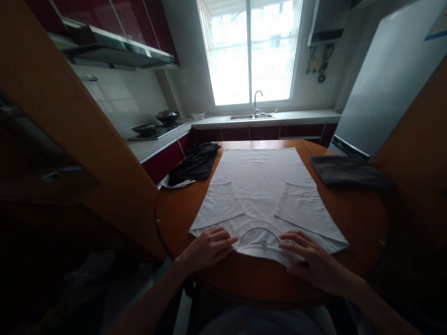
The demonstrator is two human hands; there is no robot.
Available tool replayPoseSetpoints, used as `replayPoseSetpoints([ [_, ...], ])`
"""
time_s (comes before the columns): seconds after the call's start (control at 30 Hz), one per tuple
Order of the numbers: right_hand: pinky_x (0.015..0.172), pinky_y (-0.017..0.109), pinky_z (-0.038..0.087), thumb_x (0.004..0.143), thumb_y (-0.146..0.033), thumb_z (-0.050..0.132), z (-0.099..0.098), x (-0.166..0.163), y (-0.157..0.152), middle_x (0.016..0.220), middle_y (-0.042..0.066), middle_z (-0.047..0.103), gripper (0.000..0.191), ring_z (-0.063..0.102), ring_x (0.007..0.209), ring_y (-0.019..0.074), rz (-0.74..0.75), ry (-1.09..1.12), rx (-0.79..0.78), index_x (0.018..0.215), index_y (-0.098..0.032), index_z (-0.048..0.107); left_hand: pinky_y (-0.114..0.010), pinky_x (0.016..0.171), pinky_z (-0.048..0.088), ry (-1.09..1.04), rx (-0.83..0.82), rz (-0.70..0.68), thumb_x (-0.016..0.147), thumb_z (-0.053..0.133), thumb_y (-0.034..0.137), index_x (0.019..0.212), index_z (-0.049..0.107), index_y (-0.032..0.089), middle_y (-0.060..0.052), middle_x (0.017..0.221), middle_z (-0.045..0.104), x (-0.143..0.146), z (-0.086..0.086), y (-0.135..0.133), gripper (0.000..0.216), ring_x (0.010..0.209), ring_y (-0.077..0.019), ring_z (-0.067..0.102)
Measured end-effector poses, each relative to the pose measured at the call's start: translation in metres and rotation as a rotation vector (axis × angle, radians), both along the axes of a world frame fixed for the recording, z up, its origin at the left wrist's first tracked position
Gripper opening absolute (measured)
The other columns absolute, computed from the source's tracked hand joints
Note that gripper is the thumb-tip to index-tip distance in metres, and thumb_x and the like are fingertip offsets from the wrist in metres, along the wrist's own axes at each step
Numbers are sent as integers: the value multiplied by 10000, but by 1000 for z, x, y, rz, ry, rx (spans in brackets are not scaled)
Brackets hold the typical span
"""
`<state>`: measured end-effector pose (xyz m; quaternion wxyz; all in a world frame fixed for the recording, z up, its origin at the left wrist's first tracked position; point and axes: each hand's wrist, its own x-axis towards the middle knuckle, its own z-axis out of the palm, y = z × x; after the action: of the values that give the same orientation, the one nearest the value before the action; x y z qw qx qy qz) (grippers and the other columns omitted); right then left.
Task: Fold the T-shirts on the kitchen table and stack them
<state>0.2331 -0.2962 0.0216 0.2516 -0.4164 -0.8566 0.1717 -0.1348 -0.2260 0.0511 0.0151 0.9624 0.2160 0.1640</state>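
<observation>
A white T-shirt [260,172] lies spread on the round wooden table [181,204], its collar towards me and its hem at the far side. Both sleeves are folded inwards over the body. My left hand [209,246] rests on the shoulder left of the neckline, fingers stretched out and lightly bent on the cloth. On the other side of the collar, my right hand [310,258] touches the fabric with its fingers extended and apart. Neither hand visibly grips the shirt.
Dark clothing [197,163] lies at the table's left edge, and a folded dark grey cloth [349,171] at the right. Beyond the table are a counter with a sink [240,117], a stove [162,132] with pans, and a fridge [394,70].
</observation>
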Motion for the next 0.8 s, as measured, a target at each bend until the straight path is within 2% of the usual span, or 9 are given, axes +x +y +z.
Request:
replayPoseSetpoints([
  [0.1,1120,506,456,849,-335,752,-2,-1,-3,1475,97,547,644,465,1386,313,-17,-25,-21,1455,-315,533,-307,800,542,-38,9,-2,1054,454,223,1265,649,197,-59,892,683,2,-5,1,288,838,-176,625],
  [0.23,1100,497,473,885,-265,692,-7,-7,-1,1425,91,593,537,522,1331,297,-60,-27,84,1408,-301,575,-285,780,545,-104,-66,29,1065,434,258,1187,675,196,-56,883,692,5,-10,7,278,843,-174,655],
  [0.33,1077,493,486,878,-292,712,-8,-11,0,1396,84,615,544,549,1285,299,-47,-57,146,1402,-292,567,-292,852,553,-211,-188,143,1066,437,296,1200,642,205,-67,1042,721,9,-12,13,262,948,-181,686],
  [0.4,1070,493,487,856,-306,739,-7,-11,-1,1401,81,611,595,547,1277,306,-55,-82,155,1418,-287,545,-297,854,557,-259,-265,237,1064,442,328,1224,615,214,-61,1059,726,10,-13,17,262,938,-182,699],
  [0.47,1060,481,490,868,-248,699,-7,-9,-2,1384,78,621,565,562,1253,294,-91,-93,169,1411,-277,546,-299,840,557,-272,-308,285,1063,444,350,1244,602,225,-56,1042,727,10,-13,22,271,921,-185,703],
  [0.53,1046,470,495,874,-156,618,-9,-4,-3,1340,77,645,518,585,1213,277,-137,-98,194,1378,-264,570,-294,834,552,-259,-297,250,1061,452,351,1263,597,228,-58,1050,719,8,-13,28,277,911,-181,700],
  [0.67,1002,465,512,845,-92,537,-15,11,-3,1261,77,674,498,608,1151,274,-209,-120,228,1308,-257,617,-263,783,547,-126,-163,40,1001,591,397,1351,562,229,-42,1008,703,-2,-12,37,388,832,-160,690],
  [0.73,980,458,520,858,-94,523,-16,21,-4,1227,76,681,460,614,1126,270,-231,-117,245,1271,-262,636,-274,808,555,-62,-95,-23,955,664,413,1403,533,239,-57,1068,703,-10,-11,37,498,908,-185,695],
  [0.8,966,448,523,884,-102,511,-18,32,-6,1201,73,688,406,619,1112,264,-235,-103,271,1224,-269,657,-302,876,557,-17,-48,-34,952,672,356,1414,534,255,-68,1146,699,-20,-9,33,492,1015,-207,681],
])
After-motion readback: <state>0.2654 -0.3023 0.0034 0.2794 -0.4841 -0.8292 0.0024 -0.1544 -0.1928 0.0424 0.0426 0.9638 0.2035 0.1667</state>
